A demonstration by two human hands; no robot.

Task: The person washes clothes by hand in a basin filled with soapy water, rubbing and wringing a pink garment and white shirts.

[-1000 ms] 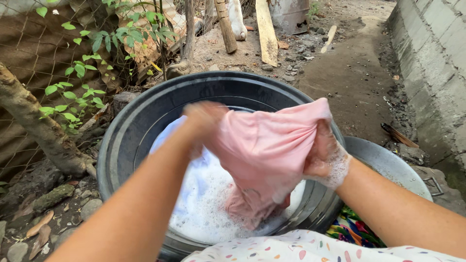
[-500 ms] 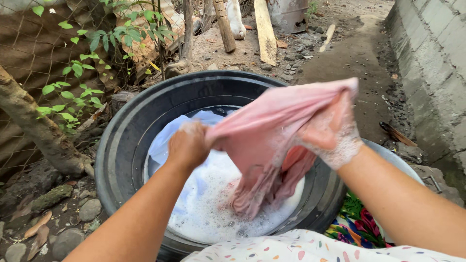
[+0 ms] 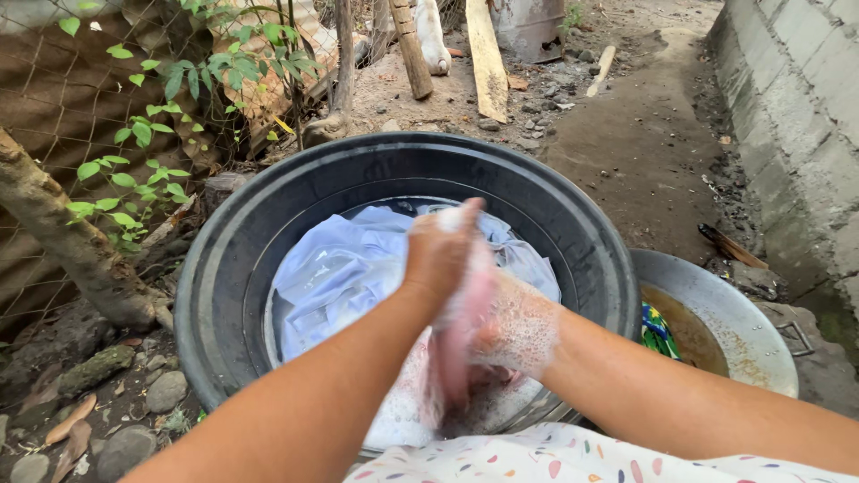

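Two soapy hands, left hand and right hand, clamping pink cloth over black tub, metal basin beside.

The pink cloth is soaked, limp fabric, blurred and coated in white foam where the left hand and the suds-covered right hand press it between them. The pale blue garment beside it is thin wet cloth with a slight sheen. The big black tub looks like smooth, dull plastic, possibly rubber. The shallow basin is grey, matt metal. The wall is rough concrete block, the planks weathered bare wood.
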